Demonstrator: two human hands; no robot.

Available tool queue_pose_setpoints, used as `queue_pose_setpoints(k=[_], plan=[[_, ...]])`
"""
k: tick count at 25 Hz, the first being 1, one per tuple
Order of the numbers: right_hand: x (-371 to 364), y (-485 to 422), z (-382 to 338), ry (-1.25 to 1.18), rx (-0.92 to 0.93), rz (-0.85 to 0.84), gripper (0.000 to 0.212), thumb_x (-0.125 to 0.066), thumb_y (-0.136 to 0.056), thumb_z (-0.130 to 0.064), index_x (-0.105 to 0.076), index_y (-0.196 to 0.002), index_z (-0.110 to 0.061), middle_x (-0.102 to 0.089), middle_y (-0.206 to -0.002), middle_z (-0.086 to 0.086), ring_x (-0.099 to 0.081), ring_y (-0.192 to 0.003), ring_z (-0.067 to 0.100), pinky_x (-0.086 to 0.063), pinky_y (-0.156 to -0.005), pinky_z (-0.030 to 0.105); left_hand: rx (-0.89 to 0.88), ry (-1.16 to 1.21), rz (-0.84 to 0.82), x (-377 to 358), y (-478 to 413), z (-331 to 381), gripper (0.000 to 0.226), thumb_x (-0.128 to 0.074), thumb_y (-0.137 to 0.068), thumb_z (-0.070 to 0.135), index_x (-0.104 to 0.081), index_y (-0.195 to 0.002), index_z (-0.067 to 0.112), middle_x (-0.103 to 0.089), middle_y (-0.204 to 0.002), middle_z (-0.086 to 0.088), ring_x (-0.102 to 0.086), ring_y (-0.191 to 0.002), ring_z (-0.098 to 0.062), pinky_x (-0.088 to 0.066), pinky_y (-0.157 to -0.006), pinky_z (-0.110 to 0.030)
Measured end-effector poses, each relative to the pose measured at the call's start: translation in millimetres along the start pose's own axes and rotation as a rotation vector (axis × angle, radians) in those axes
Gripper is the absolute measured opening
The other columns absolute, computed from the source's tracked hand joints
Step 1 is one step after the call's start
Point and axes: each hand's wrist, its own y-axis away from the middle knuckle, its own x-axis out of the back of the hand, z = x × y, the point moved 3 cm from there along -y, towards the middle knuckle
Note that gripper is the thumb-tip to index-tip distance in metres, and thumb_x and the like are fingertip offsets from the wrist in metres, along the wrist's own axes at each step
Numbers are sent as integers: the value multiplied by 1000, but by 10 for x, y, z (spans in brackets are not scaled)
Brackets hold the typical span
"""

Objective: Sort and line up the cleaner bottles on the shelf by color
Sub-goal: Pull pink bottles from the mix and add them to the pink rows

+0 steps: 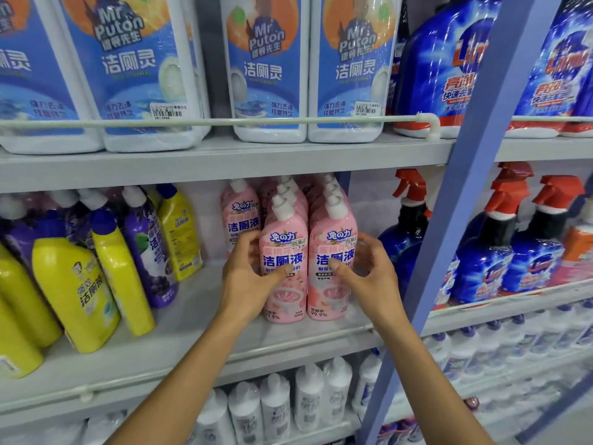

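Left hand (pixel 247 277) gripped the left front pink bottle (pixel 285 297), fingers curled round its left side, thumb across the label. Right hand (pixel 369 274) held the right front pink bottle (pixel 330 297) mirrored: thumb on the label, fingers curled at its right edge; couldn't tell if every fingertip touched. Both bottles stood upright, touching each other, heading two pink rows (pixel 288 194) running back on the middle shelf (pixel 199 313). A stray pink bottle (pixel 239 213) stood just left of the rows, further back, out of line. Further left, yellow bottles (pixel 73 293) and purple bottles (pixel 144 245) were mixed and leaning. Blue spray bottles (pixel 481 268) sat in the next bay right. My read: the step was squaring up the pink pair. To do it well, press low on the bodies, not the caps; slide both together so the fronts finish flush, labels out; go easy pushing back, or the rows behind could tip. The stray probably needs lining up next.
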Motion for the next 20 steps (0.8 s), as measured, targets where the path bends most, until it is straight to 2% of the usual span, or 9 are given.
queue_pose_setpoints(k=[2, 5, 8, 9, 10, 12, 13, 18, 20], plan=[[57, -42, -63, -56, -21, 22, 51, -80, -87, -35, -58, -133, -26, -70, -124, -14, -65, -114, -1, -56, -97, 26, 24, 40, 13, 69, -42, 57, 64, -94, -72, 17, -60, -125, 21, -71, -104, 12, -67, -85, 10, -55, -74, -13], [127, -259, -261, -100, -27, 61, 48, -69, -95, -43, -58, -137, -25, -65, -131, -14, -61, -122, 3, -52, -102, 27, 5, 150, 50, 179, -272, 316, 51, -90, -81, 26, -64, -124, 18, -73, -107, 3, -70, -90, -1, -59, -80, -20], [120, -617, -396, -148, -113, 114, 27, -61, -102, -37, -66, -126, -27, -68, -115, -17, -64, -117, 13, -55, -102, 41, 25, 222, 54, 124, -600, 529, 14, -74, -95, 23, -72, -108, 20, -76, -106, -4, -72, -97, -18, -58, -90, -34], [110, -714, -403, -143, -155, 109, 22, -61, -102, -31, -68, -122, -25, -70, -110, -13, -66, -114, 18, -58, -98, 44, 98, 253, 45, 87, -672, 531, 8, -68, -99, 18, -74, -102, 23, -77, -102, -3, -72, -95, -20, -58, -89, -35], [89, -778, -382, -141, -199, 73, 18, -62, -102, -25, -70, -118, -22, -73, -110, -6, -68, -111, 24, -62, -90, 43, 173, 270, 28, 54, -714, 486, 16, -64, -101, 14, -76, -97, 23, -79, -95, 1, -72, -90, -19, -59, -83, -33], [46, -825, -346, -149, -262, -5, 16, -64, -100, -18, -72, -114, -19, -75, -115, 6, -71, -109, 29, -65, -68, 33, 254, 256, -68, 56, -733, 358, 21, -63, -99, 5, -77, -98, 20, -78, -80, 8, -70, -78, -16, -57, -64, -23], [36, -825, -336, -152, -281, -12, 15, -65, -100, -17, -72, -113, -19, -75, -116, 7, -71, -108, 30, -64, -61, 30, 281, 253, -109, 77, -728, 298, 22, -65, -97, 2, -77, -99, 20, -78, -78, 8, -69, -77, -16, -55, -60, -22], [20, -843, -321, -236, -360, 35, 19, -72, -95, -20, -75, -113, -16, -76, -115, 7, -71, -112, 32, -63, -64, 32, 428, 372, -178, 127, -789, 211, 15, -73, -93, 9, -79, -102, 19, -77, -80, 0, -66, -75, -18, -56, -69, -29], [20, -842, -325, -232, -375, 29, 19, -72, -95, -20, -75, -114, -16, -76, -114, 7, -75, -100, 24, -61, -60, 29, 440, 364, -179, 125, -798, 215, 16, -72, -93, 9, -79, -103, 19, -77, -80, -1, -65, -75, -19, -54, -70, -29]])
